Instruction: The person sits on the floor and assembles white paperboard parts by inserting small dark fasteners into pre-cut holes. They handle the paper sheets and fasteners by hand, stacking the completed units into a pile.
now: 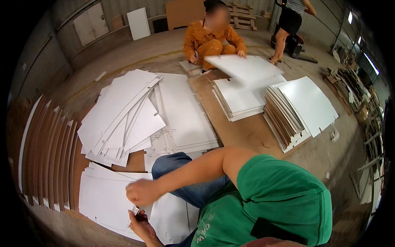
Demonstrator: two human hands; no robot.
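My right hand (142, 192) is a closed fist, slightly blurred, held just above my left hand. I cannot make out what it holds, if anything. My left hand (144, 229) comes in from the lower edge, fingers curled around a small white and dark object (136, 210) whose kind I cannot tell. Both hands are over a low stack of white panels (103, 197). Close to my knee lies another white panel (169, 220).
Fanned white panels (119, 107) and a neat pile (181, 107) lie ahead. Brown-edged boards (47, 152) stand at the left. Across a brown board (214, 96), a person in orange (214, 39) handles a tilted white panel (247, 68) over stacks. Another person (290, 20) stands beyond.
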